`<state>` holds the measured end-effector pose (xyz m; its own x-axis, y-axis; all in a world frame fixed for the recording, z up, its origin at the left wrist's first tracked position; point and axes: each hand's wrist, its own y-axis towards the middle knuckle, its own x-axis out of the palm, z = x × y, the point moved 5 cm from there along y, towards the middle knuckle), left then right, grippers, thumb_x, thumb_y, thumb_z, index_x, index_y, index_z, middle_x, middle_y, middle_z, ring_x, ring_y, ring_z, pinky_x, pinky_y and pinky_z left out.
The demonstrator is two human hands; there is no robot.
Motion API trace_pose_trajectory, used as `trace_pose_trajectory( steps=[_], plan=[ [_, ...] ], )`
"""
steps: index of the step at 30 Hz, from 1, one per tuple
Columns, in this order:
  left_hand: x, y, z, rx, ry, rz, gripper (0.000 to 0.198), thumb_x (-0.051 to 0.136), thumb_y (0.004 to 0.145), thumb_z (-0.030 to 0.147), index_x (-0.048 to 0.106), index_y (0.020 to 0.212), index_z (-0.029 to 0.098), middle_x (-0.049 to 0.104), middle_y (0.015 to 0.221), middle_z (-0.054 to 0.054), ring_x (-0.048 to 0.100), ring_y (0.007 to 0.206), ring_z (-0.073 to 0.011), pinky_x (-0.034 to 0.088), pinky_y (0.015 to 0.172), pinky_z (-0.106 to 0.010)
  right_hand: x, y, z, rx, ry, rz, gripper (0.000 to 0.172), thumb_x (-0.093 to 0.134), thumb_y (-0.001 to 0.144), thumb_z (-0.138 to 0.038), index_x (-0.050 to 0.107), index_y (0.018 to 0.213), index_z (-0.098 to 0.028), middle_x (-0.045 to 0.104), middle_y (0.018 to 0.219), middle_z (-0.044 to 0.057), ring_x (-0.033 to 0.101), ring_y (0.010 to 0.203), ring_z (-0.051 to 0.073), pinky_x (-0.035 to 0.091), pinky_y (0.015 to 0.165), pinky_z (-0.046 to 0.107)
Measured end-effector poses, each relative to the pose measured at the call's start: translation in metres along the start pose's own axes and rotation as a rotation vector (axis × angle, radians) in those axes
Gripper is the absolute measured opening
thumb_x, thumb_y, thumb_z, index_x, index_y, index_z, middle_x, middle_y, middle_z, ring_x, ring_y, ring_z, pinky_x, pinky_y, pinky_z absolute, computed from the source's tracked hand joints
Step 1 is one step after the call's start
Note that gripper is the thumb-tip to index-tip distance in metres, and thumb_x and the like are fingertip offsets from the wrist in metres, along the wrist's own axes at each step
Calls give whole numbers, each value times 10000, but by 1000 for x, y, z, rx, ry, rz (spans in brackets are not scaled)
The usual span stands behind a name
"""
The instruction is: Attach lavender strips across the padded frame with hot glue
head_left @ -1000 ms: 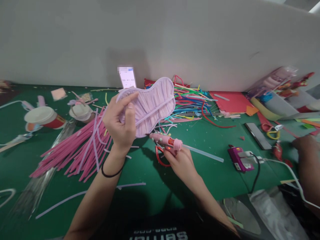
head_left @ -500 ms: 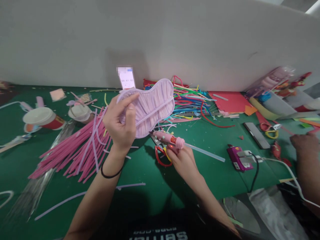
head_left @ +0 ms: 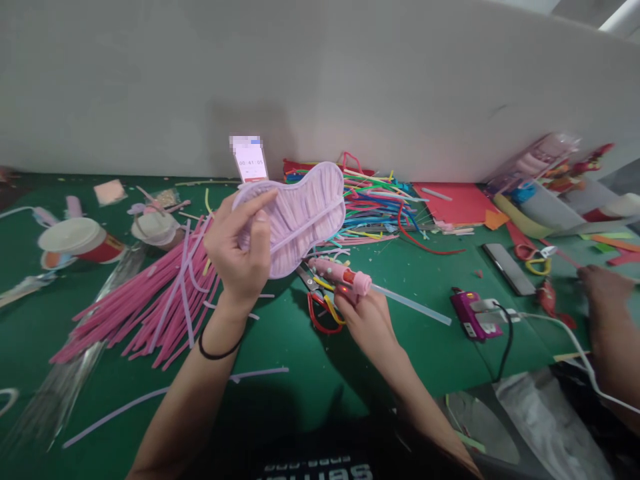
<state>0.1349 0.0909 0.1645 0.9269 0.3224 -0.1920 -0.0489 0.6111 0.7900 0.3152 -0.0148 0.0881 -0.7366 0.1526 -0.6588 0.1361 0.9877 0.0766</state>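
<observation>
My left hand (head_left: 239, 243) grips a lilac butterfly-wing-like piece (head_left: 310, 207), built of pipe cleaners with a raised rim and a bar along its middle. The piece is held up over the table, thumb and forefinger on its near face. In my right hand (head_left: 365, 313) is a pink hot glue gun (head_left: 340, 275), with a clear glue stick (head_left: 415, 305) jutting from its back. Its nozzle end lies close to the piece's lower edge; whether they touch I cannot tell. Red-and-yellow-handled scissors (head_left: 320, 313) lie beneath the glue gun.
Pink pipe cleaners (head_left: 135, 307) are heaped at left beside a lidded paper cup (head_left: 80, 239). Multicoloured pipe cleaners (head_left: 375, 207) lie behind the piece. A phone (head_left: 250, 160) showing a timer leans on the wall. At right are a purple power strip (head_left: 475, 315) and another person's hand (head_left: 605, 290).
The whole view has shifted slightly. The glue gun sits a little lower beside the piece, and more of the scissors shows. Both hands keep their hold.
</observation>
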Motion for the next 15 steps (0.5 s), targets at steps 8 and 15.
trace_pose_trajectory(
  steps=[8,15],
  plan=[
    [0,2,8,35,-46,18,302,524,939,190,731,1123,310,727,1157,9,653,1091,-211,516,989,-438,-4,1,-5,-36,45,36,380,457,943,-279,681,1241,-206,705,1177,65,665,1043,221,495,923,304],
    [0,-1,1,-33,11,1,282,508,958,287,724,1118,372,729,1106,31,653,1105,-215,523,993,-426,-11,1,-2,23,-45,132,352,467,923,-299,720,1128,-164,738,1047,92,686,901,233,519,793,315]
  ],
)
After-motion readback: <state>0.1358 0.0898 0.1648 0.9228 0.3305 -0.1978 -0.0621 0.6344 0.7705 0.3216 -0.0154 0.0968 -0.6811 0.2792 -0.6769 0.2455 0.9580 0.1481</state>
